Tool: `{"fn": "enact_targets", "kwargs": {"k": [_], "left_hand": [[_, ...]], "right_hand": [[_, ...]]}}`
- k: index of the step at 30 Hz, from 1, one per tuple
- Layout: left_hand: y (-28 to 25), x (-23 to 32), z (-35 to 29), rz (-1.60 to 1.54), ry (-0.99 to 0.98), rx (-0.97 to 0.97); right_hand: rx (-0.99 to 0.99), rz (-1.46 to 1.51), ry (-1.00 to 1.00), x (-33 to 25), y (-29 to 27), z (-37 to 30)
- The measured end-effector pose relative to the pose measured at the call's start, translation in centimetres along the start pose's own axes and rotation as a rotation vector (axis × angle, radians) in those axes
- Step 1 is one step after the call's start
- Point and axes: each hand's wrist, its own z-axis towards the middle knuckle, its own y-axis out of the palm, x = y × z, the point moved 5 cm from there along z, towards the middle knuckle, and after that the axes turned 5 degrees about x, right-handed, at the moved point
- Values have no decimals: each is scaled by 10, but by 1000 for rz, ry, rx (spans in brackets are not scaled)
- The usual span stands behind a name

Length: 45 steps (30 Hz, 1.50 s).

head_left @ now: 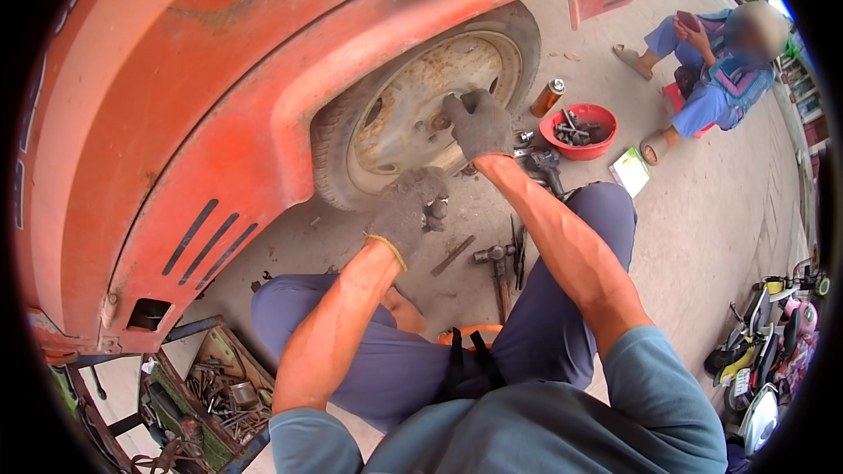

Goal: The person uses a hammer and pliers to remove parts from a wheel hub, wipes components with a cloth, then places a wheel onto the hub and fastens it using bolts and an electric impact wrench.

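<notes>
Head view: a red basin (590,153) stands on the pavement (667,246), holding a loose heap of dark metal parts (572,132). Just beside it stands an orange can (548,98) with a pale top; whatever is inside cannot be seen. At the lower left, an open toolbox (195,327) is split into compartments: the one at its right is crowded with small metal pieces (211,386) and a short metal cylinder (243,396), while the middle one holds darker items too jumbled to tell apart.

As for writing, lettering runs along the far left of the orange vehicle (219,123), bent by the lens, and a white-and-green booklet (630,171) with print lies near the basin.

The wheel (404,114), its pale disc blotched with rust, sits upright within the vehicle's arch. The gloved right hand (479,123) is in front of the disc, near the hub, thumb and fingers bent; whether they grip anything cannot be told. The gloved left hand (408,209) is curled by the wheel's lower edge, its contents equally unclear. A power tool (546,168) lies near the basin, and a hammer (500,272) and a flat metal bar (452,255) lie between the knees. Another person (733,66) sits at the right, holding a dark red object (688,20).
</notes>
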Motion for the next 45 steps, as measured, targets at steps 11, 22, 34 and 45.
{"fn": "enact_targets", "kwargs": {"k": [11,22,34,45], "left_hand": [[-1,1,-1,47,11,4],[4,7,-3,-148,-69,56],[-4,0,13,-57,-92,96],[-9,4,20,110,-34,173]], "right_hand": [[-67,-347,-234,-10,2,2],[-57,-434,-332,-14,-3,-1],[-12,-357,-453,-16,-6,6],[-598,10,56,-27,-3,-21]]}}
